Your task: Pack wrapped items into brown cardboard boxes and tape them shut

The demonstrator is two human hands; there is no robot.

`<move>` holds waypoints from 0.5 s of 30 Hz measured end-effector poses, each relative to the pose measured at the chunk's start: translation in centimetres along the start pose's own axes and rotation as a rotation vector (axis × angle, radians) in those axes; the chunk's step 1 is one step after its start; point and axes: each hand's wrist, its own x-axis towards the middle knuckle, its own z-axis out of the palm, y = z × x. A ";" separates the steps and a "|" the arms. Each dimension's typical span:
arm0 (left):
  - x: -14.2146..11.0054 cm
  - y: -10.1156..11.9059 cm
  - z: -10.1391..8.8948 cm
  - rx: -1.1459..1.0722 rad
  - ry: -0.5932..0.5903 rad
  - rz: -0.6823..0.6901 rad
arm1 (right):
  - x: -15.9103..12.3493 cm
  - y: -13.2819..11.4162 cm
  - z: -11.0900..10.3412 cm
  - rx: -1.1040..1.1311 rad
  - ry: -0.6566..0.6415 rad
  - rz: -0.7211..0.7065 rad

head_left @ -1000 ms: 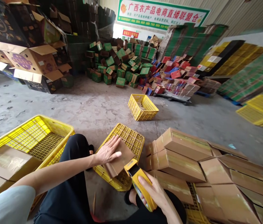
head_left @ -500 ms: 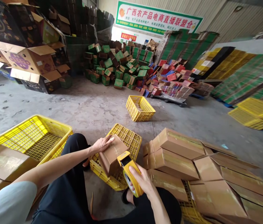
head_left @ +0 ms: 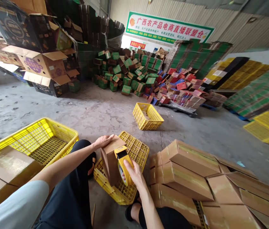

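Observation:
A small cardboard box [head_left: 109,163] stands on the lattice base of an upturned yellow crate [head_left: 136,149] between my legs. My left hand [head_left: 103,141] lies flat on the far-left part of its top, fingers stretched out. A yellow tape dispenser [head_left: 125,163] is in my right hand [head_left: 133,171], fingers wrapped round its body. The dispenser's head rests against or just over the near-right edge of the box; exact contact cannot be told. The white tape roll shows partly below my fingers.
At left stands a yellow crate [head_left: 73,135] with taped cardboard boxes [head_left: 7,165] in it. Several more taped boxes [head_left: 189,178] are stacked at right. A smaller yellow crate [head_left: 148,122] sits on the floor ahead, before heaps of green boxes [head_left: 126,90] and red boxes [head_left: 181,85].
The box has tipped more upright on the crate. The tape dispenser has moved up and left to its top edge, and my left hand has slid toward the box's left side.

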 end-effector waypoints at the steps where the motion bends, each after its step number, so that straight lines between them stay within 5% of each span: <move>1: 0.1 -0.1 -0.2 -0.006 0.003 -0.031 | 0.3 -0.2 0.1 -0.009 -0.006 -0.001; 9: -1.7 -0.8 -0.6 -0.192 0.011 -0.187 | -0.8 -2.5 0.2 -0.142 -0.064 0.010; 15: -3.9 -1.6 4.2 -0.746 -0.058 -0.240 | -1.0 -6.7 -2.1 -0.354 -0.138 0.063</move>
